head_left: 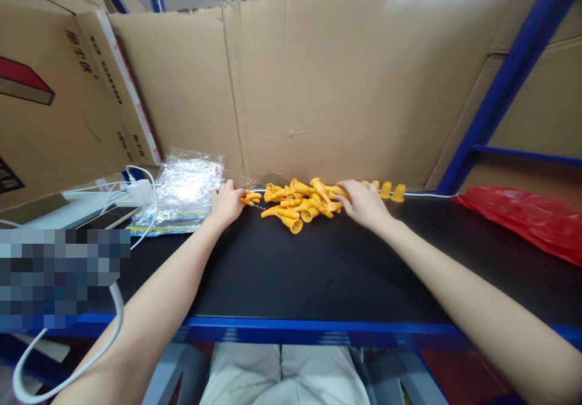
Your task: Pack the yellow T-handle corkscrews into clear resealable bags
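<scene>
A heap of small yellow plastic trumpet-shaped pieces point(297, 204) lies at the back of a black tabletop point(291, 271), against a cardboard wall. My left hand point(226, 202) rests at the heap's left edge, fingers curled round a yellow piece point(251, 197). My right hand point(361, 202) lies on the heap's right side, fingers bent over some of the pieces; what it grips, if anything, is hidden. A few more yellow pieces point(391, 190) stand in a row just right of that hand.
A stack of clear plastic bags point(187, 187) lies left of my left hand. White charger and cables point(136, 191) sit further left. A red plastic bag point(527, 220) lies at the right. Cardboard sheets point(318, 83) wall the back; a blue shelf post point(504, 83) rises on the right.
</scene>
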Demonstrator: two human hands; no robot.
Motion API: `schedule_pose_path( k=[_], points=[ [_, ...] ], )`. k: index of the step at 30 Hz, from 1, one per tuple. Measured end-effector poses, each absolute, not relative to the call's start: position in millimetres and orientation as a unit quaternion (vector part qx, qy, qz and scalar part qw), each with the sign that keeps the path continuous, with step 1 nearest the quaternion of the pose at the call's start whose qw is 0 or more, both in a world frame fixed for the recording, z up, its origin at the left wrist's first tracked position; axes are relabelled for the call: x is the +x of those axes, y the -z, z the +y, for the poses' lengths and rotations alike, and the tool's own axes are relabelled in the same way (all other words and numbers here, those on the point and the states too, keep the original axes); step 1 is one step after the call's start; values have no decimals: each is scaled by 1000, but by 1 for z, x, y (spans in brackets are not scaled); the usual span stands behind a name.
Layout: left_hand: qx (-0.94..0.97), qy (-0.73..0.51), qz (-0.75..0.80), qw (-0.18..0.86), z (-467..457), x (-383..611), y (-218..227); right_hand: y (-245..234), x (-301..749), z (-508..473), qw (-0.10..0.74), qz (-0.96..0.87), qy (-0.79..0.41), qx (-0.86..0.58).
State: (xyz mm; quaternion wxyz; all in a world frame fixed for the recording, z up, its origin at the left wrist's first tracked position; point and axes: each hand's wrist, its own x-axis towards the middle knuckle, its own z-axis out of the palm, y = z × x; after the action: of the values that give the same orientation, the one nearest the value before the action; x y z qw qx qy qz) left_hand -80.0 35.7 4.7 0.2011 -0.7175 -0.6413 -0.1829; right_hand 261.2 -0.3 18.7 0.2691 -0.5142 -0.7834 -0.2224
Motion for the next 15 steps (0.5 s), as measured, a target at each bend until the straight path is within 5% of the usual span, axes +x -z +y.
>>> schedule_pose_path(
  k=[8, 15],
  points=[
    [-767, 71, -619, 153, 30, -65, 1, -19, 261, -1, 267, -784, 222, -515],
    [-727, 143, -652, 157, 27, -64, -5, -20, 260, -2, 266, -785, 217, -516]
  ],
)
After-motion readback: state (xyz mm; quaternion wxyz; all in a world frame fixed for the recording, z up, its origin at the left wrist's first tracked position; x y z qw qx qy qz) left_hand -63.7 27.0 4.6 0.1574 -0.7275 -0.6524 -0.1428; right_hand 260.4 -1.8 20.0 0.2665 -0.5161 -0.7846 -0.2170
